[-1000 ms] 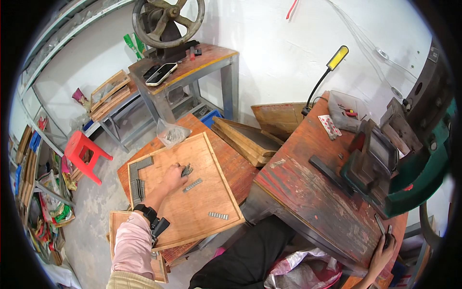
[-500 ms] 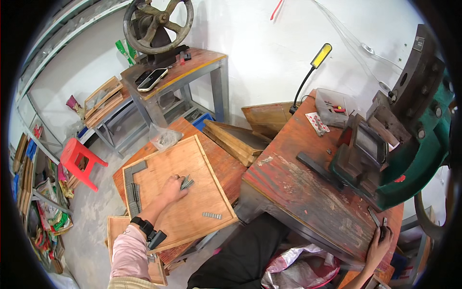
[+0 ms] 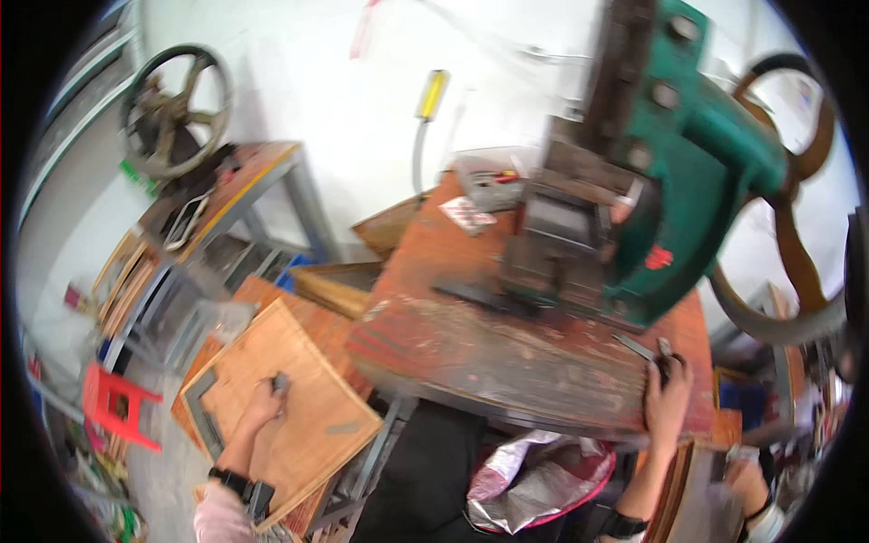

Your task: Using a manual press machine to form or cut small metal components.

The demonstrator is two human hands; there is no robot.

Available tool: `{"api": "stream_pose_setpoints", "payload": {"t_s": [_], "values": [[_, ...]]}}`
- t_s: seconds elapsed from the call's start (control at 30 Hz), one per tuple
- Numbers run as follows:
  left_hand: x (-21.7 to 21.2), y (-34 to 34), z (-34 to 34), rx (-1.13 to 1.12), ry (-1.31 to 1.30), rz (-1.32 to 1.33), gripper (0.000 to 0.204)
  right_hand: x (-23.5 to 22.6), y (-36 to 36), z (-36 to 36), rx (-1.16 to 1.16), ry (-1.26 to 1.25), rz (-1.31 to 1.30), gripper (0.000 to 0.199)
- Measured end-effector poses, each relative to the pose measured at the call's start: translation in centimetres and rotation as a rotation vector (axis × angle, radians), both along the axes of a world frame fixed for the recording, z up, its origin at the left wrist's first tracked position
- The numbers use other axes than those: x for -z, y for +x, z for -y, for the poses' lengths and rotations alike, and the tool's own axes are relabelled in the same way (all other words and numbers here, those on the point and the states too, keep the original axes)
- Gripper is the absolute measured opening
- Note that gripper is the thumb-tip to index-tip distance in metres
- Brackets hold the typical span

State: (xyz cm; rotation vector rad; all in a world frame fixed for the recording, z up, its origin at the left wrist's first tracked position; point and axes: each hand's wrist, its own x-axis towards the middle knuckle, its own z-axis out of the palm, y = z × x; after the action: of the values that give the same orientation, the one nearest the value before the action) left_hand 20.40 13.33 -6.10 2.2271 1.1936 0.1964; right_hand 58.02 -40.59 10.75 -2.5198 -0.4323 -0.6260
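My left hand (image 3: pixel 262 405) is over the wooden tray (image 3: pixel 312 362), its fingers closed on a few small grey metal pieces (image 3: pixel 280 382). Similar grey pieces (image 3: pixel 206 425) line the tray's left side, and a short row of pieces (image 3: pixel 342 428) lies nearer its right corner. On the reddish workbench, my right hand (image 3: pixel 668 398) is closed around a small dark object (image 3: pixel 668 364), mostly hidden by the fingers. A thin grey metal strip (image 3: pixel 634 346) lies just beside it. Motion blur softens both hands.
A green hand press (image 3: pixel 697 208) with a large wheel stands on the workbench (image 3: pixel 434 335). Behind are a clear plastic box (image 3: pixel 489 185) and a yellow-headed lamp (image 3: pixel 433 95). A silver-lined bag (image 3: pixel 543 480) sits below. Another person's arm (image 3: pixel 747 484) shows at lower right.
The view has swung right, so the tray and bench sit further left and more of the press shows. Another person's arm has come into view. Both my hands keep their holds.
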Motion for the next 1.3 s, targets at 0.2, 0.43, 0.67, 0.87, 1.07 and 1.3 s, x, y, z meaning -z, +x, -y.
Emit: {"api": "stream_pose_setpoints", "payload": {"t_s": [0.2,0.43,0.67,0.87,1.07,1.3], "values": [[-13.6,6.8,8.7,0.295,0.055,0.296,0.038,0.3,0.0,-0.2,0.004,0.029,0.073,0.029],[-22.6,19.5,22.7,1.006,0.492,0.299,0.050,0.3,0.0,0.0,-0.007,0.032,0.085,0.030],[-21.8,28.5,29.9,1.461,0.725,0.276,0.057,0.2,0.0,0.2,0.006,0.034,0.063,0.032],[-20.7,28.9,28.5,1.406,0.403,0.306,0.050,-1.3,-2.6,-1.2,-0.091,0.549,-0.009,0.026],[-20.0,28.5,28.9,1.314,0.308,0.302,0.050,-1.0,-5.7,-8.9,-0.393,1.337,-0.531,0.051],[-20.2,28.1,28.1,1.221,0.190,0.307,0.055,-0.1,-5.3,-10.9,-0.562,1.845,-0.643,0.061]]}}
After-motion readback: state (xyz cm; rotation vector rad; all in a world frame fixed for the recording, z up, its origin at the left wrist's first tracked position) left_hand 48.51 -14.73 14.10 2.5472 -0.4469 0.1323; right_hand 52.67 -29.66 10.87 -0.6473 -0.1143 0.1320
